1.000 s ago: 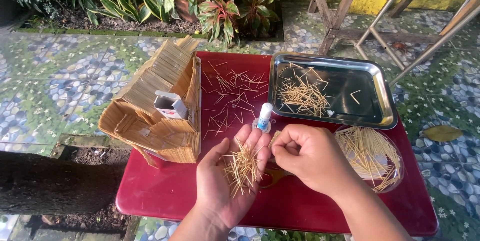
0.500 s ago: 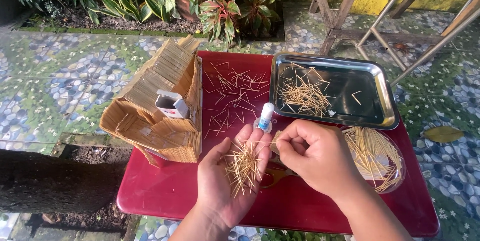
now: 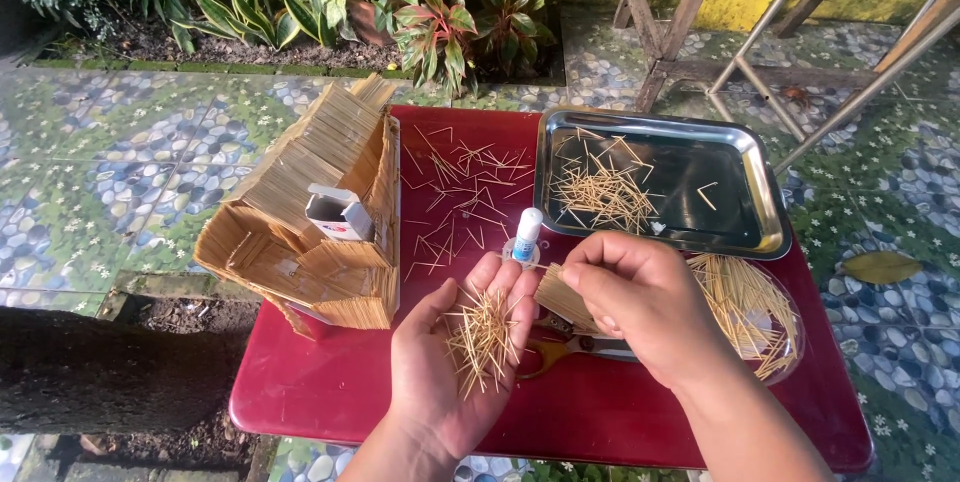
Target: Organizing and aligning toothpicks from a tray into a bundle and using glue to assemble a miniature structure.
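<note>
Left hand (image 3: 455,362) palm up and spread flat over red table (image 3: 330,402), cradling loose pile of toothpicks (image 3: 485,337). Right hand (image 3: 640,302) just beside it, fingers pressed together, pinching a small flat panel of glued toothpicks (image 3: 562,297) near the left fingertips. Glue bottle (image 3: 527,235) upright just beyond the hands. Yellow-handled scissors (image 3: 560,350) partly hidden beneath right hand. Toothpick model house (image 3: 315,212) at left, a small white box (image 3: 338,214) set in its roof. Steel tray (image 3: 740,197) at rear right, holding more sticks. Round clear container (image 3: 755,307) of toothpicks beside right wrist.
</note>
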